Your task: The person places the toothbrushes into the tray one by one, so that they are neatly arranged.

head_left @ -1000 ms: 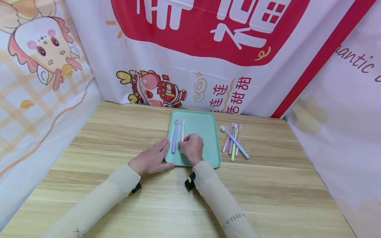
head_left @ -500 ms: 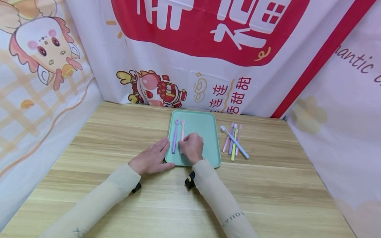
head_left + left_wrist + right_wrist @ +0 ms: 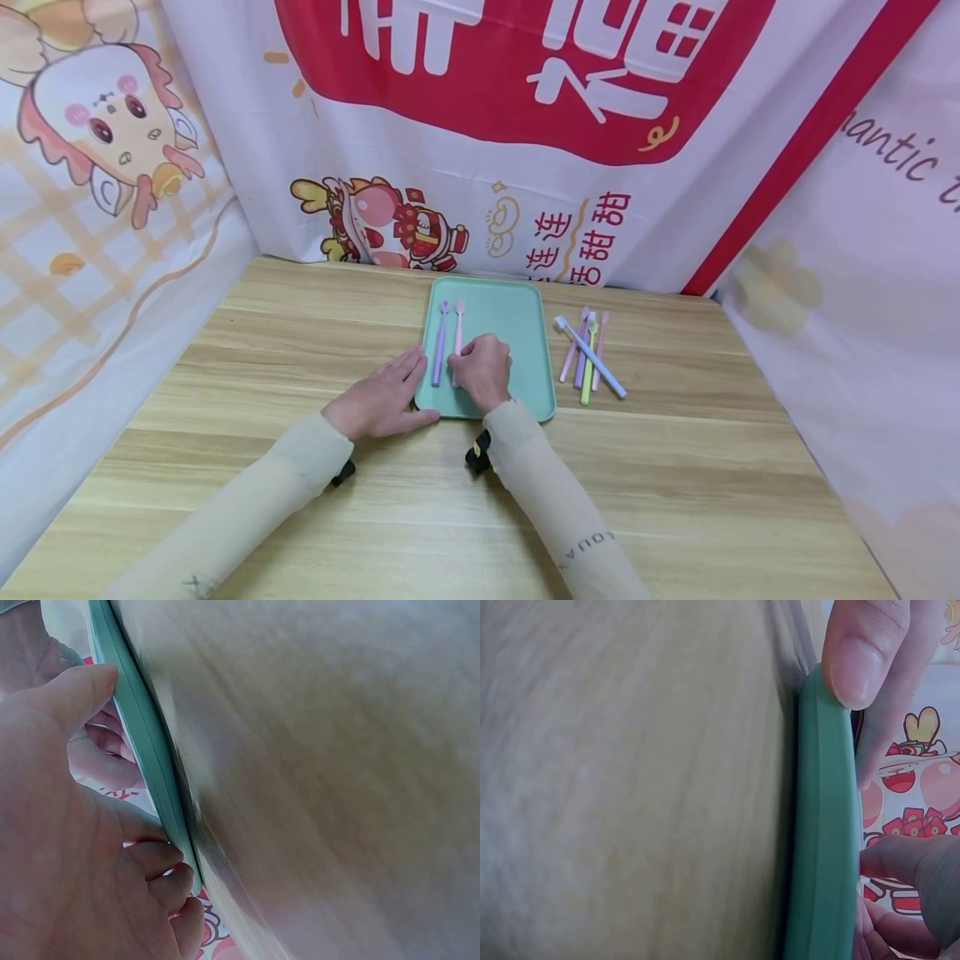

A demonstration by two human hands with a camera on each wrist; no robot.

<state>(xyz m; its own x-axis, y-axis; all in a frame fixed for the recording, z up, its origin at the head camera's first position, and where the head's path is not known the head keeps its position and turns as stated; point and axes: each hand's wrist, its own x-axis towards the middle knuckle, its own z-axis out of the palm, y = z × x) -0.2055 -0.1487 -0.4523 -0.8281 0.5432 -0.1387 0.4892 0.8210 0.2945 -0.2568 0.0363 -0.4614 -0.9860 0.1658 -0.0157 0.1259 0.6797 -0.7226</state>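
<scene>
A mint-green tray (image 3: pixel 517 325) lies near the back of the table. On its left part, a purple toothbrush (image 3: pixel 439 350) and a pink toothbrush (image 3: pixel 460 323) lie side by side, heads toward the back. My right hand (image 3: pixel 483 371) is over the tray, curled, with thumb and fingers pinching the pink toothbrush's handle, whose lower part is partly hidden. My left hand (image 3: pixel 381 398) rests at the tray's left front corner, fingers extended along the rim. In the left wrist view its thumb (image 3: pixel 94 686) touches the tray's edge.
Right of the tray lies a loose pile of toothbrushes: a blue toothbrush (image 3: pixel 600 364) crosses over a yellow-green toothbrush (image 3: pixel 587 383) and several pink and purple ones. Printed cloth (image 3: pixel 420 142) hangs behind the wooden table (image 3: pixel 675 467) and along both sides.
</scene>
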